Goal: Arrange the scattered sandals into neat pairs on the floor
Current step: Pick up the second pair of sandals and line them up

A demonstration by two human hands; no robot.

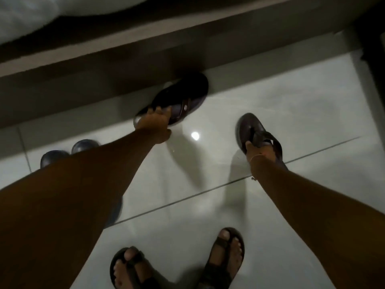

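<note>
The left hand [155, 122] is closed on a dark brown sandal [179, 97] by the bed frame [104, 65]. That sandal lies slanted, its far end up and to the right. The right hand [255, 153] grips the straps of the matching brown sandal [250, 130], whose rounded end points away from the person. The two are well apart on the tiled floor [291, 105], so I think they must come together, side by side. A grey pair [68, 152] peeks out behind the left arm.
</note>
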